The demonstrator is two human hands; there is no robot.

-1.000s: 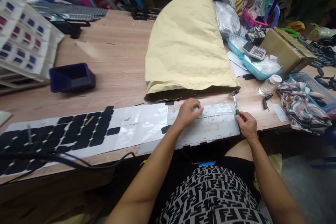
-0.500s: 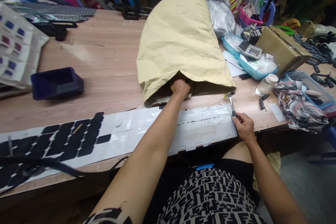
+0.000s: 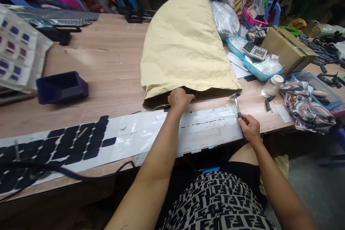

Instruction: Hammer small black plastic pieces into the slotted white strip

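Note:
My left hand (image 3: 178,98) is at the open mouth of a big tan paper sack (image 3: 185,43) lying on the wooden table (image 3: 107,61); its fingers are curled and tucked into the opening, so what they hold is hidden. My right hand (image 3: 249,127) grips the black handle of a small hammer (image 3: 237,106), whose head rests by the sack's front corner. A long white sheet (image 3: 151,133) lies along the table's front edge between my hands, with several black pads (image 3: 72,143) stuck on its left part.
A dark blue tray (image 3: 61,87) sits left of the sack. Light blue baskets (image 3: 256,66), a calculator (image 3: 254,51), a cardboard box (image 3: 288,50), a jar (image 3: 272,85) and a patterned cloth (image 3: 307,106) crowd the right side. A black cable (image 3: 67,172) crosses the near left edge.
My left hand left the white sheet and reached into the sack's mouth, then drew back a little toward its edge. My right hand kept hold of the hammer, nearly still.

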